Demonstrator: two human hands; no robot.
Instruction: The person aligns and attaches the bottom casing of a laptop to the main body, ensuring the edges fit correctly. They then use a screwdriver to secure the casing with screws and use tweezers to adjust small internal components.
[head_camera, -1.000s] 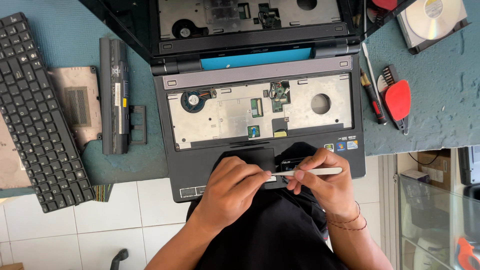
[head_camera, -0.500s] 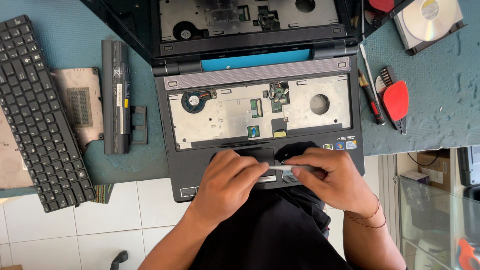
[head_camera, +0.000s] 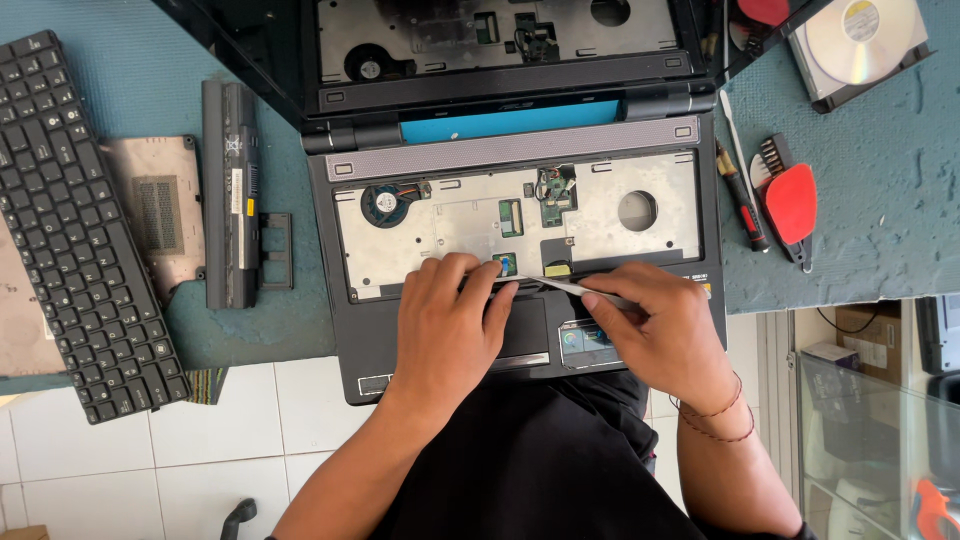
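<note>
An open black laptop (head_camera: 340, 330) with its keyboard taken out lies on the blue-green table, its metal inner tray (head_camera: 590, 232) bare. My left hand (head_camera: 448, 325) rests flat on the palm rest, fingertips at the tray's lower edge near a small connector (head_camera: 507, 264). My right hand (head_camera: 655, 325) grips a thin silver tool (head_camera: 565, 286), whose tip points left toward that connector, close to my left fingertips.
The removed keyboard (head_camera: 70, 220) lies at the left, beside a brown cover plate (head_camera: 150, 210) and a long black battery (head_camera: 228, 190). Right of the laptop lie a screwdriver (head_camera: 742, 200), a red-handled brush (head_camera: 790, 205) and an optical drive with a disc (head_camera: 860, 45).
Both hands moved up from the laptop's front edge over the touchpad to the tray's lower edge. The silver tool came with my right hand, and its tip now points at the connector.
</note>
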